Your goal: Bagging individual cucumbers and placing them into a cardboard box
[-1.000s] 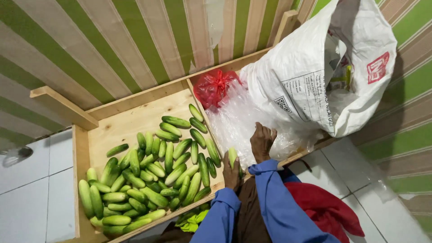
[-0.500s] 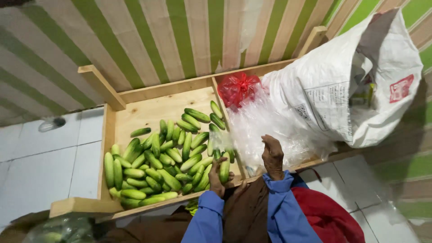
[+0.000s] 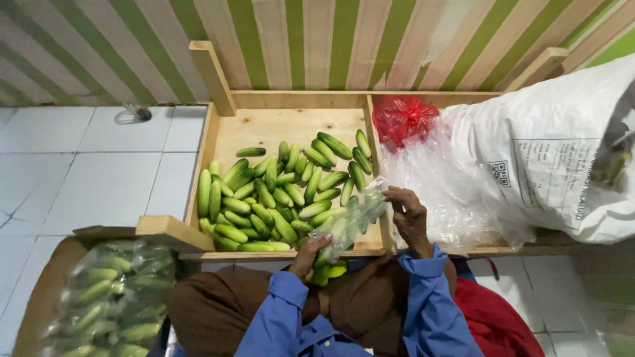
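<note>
Head view: clear bag of cucumbers [image 3: 347,225] held between both hands [image 3: 360,231].

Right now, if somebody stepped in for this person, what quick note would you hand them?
Left hand grips the bottom of a clear plastic bag of green cucumbers; right hand grips its top.
The bag is over the front edge of the shallow wooden tray.
Done: loose green cucumbers piled in the tray.
Left: this bag is still full; another bagged batch sits in the cardboard box at lower left.
</note>
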